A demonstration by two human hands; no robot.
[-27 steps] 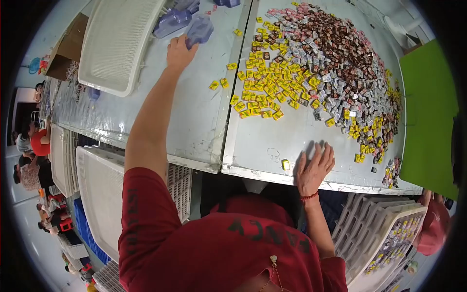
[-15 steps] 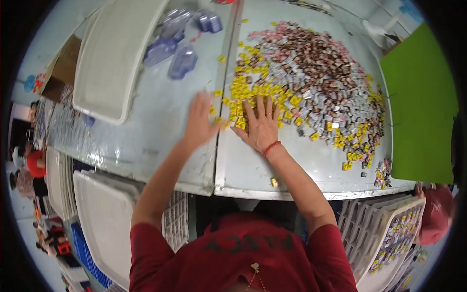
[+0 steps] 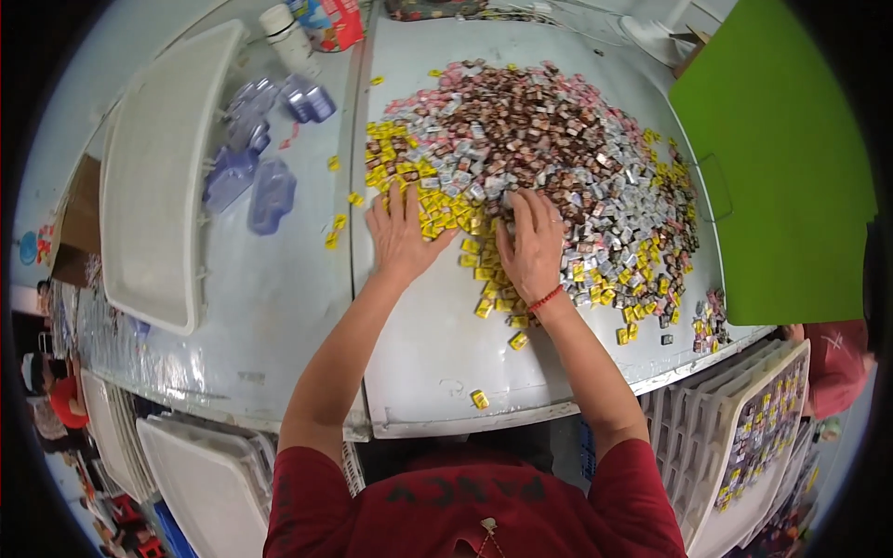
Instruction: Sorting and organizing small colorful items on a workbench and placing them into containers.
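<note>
A wide heap of small square packet-like pieces in brown, silver-white, pink and yellow (image 3: 549, 139) spreads over the table. My left hand (image 3: 400, 246) rests at the heap's near left edge, fingers stretched apart over the yellow pieces (image 3: 439, 209). Beside it, my right hand (image 3: 532, 251) lies on the pile with its fingers bent and thumb apart, touching silver and yellow pieces. A red bead bracelet circles that wrist. Neither hand visibly grips a piece; what lies under the right fingertips is partly hidden. Several yellow pieces (image 3: 499, 293) lie loose between my hands and to the near side.
Clear bluish plastic trays (image 3: 272, 195) lie at the left beside a large white tray (image 3: 153, 186). A white bottle (image 3: 286, 39) and a red-blue bag (image 3: 327, 23) stand behind. A green panel (image 3: 781, 177) borders the right. Tray stacks (image 3: 200, 474) stand below the table edge.
My left hand has come across the table seam onto the yellow pieces. My right hand has shifted deeper onto the heap, and yellow pieces have spread nearer. The view has moved.
</note>
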